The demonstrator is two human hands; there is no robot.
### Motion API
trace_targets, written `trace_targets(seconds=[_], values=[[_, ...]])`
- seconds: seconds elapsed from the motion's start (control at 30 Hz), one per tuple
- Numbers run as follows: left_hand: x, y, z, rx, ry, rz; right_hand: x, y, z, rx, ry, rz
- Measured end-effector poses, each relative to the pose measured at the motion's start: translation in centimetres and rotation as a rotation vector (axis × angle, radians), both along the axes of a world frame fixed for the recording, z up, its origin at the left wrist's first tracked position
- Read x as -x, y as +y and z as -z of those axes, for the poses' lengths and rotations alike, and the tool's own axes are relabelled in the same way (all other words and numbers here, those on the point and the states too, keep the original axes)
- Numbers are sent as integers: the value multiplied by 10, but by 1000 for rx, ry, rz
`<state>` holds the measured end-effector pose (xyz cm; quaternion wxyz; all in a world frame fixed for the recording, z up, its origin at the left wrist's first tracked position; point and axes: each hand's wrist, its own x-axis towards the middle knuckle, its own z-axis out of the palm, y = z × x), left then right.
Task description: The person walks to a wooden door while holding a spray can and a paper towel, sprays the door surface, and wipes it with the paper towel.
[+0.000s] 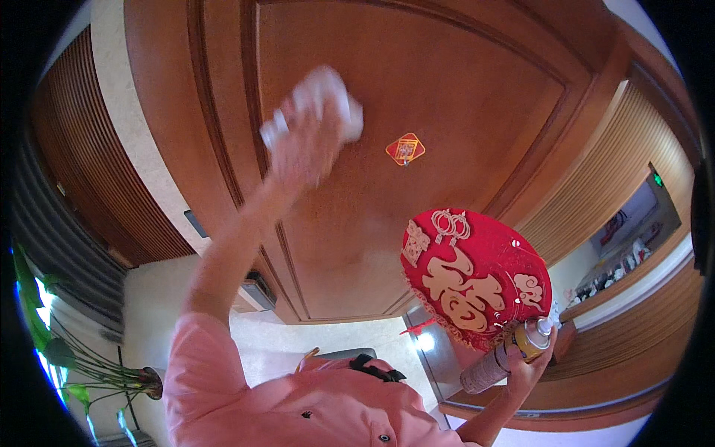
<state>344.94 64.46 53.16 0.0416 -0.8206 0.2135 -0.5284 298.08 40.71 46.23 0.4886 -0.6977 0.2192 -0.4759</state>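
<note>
My left hand [307,145] is raised to the wooden door [346,234], with a white cloth [327,98] bunched under its fingers. Both hand and cloth are blurred, and the cloth lies over the upper left of the door's panel. Low on the right, my right hand [525,366] grips an aerosol can [489,369] with a white nozzle, tilted. Just behind the can is a round red decoration [475,274] with gold raised characters and a fringe. Whether my right fingers also pinch its edge is hidden. A small red diamond sticker [405,149] with a hook is on the door panel.
A potted plant [148,383] stands at the lower left near a dark grey curtain [67,223]. A slatted brown panel [95,156] is at the left. On the right, a recessed shelf [620,274] holds small items beside light ribbed panelling [603,173].
</note>
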Motion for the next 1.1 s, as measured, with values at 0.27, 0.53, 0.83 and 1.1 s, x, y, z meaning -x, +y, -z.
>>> trace_targets(seconds=[0.27,0.53,0.83,1.1], values=[[-21,-64,-59,-76,-13,544,-21,36,0,-166,-121,121],[-47,-100,-147,110,-180,563,-7,24,1,-144,-16,174],[-17,-277,-68,-70,135,895,-30,58,-11,-98,-54,236],[-50,-264,135,-1061,-325,656,-40,101,-24,-62,15,414]])
